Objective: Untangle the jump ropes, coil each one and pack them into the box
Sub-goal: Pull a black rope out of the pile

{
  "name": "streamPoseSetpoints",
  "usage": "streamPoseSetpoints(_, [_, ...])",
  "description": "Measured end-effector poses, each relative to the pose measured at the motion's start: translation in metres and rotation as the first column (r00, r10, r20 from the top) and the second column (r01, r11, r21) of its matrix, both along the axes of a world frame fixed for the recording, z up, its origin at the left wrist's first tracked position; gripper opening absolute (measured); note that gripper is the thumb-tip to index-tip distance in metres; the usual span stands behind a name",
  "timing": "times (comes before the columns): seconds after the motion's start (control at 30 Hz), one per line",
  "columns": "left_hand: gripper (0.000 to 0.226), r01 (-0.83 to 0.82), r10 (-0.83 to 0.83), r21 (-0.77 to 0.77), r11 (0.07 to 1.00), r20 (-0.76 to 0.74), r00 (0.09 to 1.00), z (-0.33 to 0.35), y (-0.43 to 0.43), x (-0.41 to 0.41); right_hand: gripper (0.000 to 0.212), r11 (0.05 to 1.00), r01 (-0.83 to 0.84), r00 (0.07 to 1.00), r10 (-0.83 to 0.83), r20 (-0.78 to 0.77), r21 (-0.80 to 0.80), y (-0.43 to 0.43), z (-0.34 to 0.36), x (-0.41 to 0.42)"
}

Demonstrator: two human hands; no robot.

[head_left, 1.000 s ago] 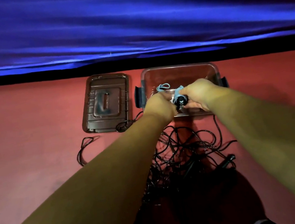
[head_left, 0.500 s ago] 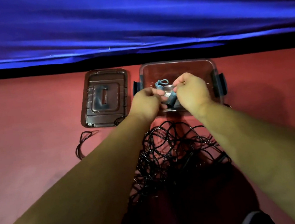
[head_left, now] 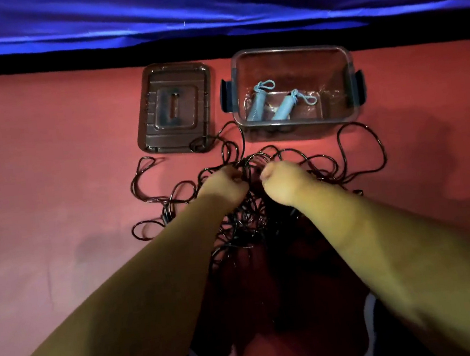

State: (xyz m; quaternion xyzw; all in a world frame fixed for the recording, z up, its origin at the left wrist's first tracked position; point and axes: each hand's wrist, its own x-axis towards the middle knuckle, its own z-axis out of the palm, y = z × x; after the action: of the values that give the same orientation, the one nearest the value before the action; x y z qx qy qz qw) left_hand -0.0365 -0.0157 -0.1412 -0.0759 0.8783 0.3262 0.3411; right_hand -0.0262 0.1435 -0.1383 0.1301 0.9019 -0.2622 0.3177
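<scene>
Near centre of the red worktop (head_left: pixel 49 171), one black rope tangle (head_left: pixel 245 221), loose loops spreading left and right, the bulk of it lying between my two forearms and running down toward my lap. Left grip (head_left: pixel 223 185): fingers curled and clamped on strands at the far edge of the tangle. Right grip (head_left: pixel 279 178): just beside the left, curled into a fist against the same strands; its fingers are tucked under and hidden, so I cannot tell whether it holds a cord. Beyond the tangle, to the right, one clear box (head_left: pixel 289 52), open, dark latches on both short sides. Contents: two light-blue handles (head_left: pixel 257 105), lying side by side on the box floor, each with a small cord loop at its far end. Left of the box, one clear lid (head_left: pixel 175 108), flat on the worktop, a rope loop overlapping its near right corner. Behind everything, one blue curtain (head_left: pixel 206 1).
</scene>
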Motion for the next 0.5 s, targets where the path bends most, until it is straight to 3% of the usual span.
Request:
streamPoseSetpoints(0.07, [0.040, 0.093, -0.092, -0.054, 0.994, 0.022, 0.995, -0.003, 0.003, 0.014, 0.033, 1.000, -0.004, 0.995, 0.004, 0.098, -0.004, 0.008, -0.015, 0.020])
streamPoseSetpoints(0.2, [0.061, 0.155, -0.152, -0.134, 0.979, 0.031, 0.988, -0.011, 0.009, 0.016, 0.040, 0.997, 0.062, 0.995, -0.058, 0.081, -0.042, 0.014, -0.030, 0.026])
streamPoseSetpoints(0.37, [0.039, 0.222, -0.224, -0.232, 0.947, 0.017, 0.974, -0.008, 0.017, 0.011, 0.039, 0.996, 0.076, 0.997, -0.077, -0.029, -0.049, 0.017, -0.030, 0.022])
streamPoseSetpoints(0.5, [0.022, 0.196, -0.196, -0.156, 0.968, 0.016, 0.980, -0.011, 0.018, 0.012, 0.023, 0.989, 0.145, 0.960, -0.140, -0.244, 0.001, 0.037, -0.027, 0.022])
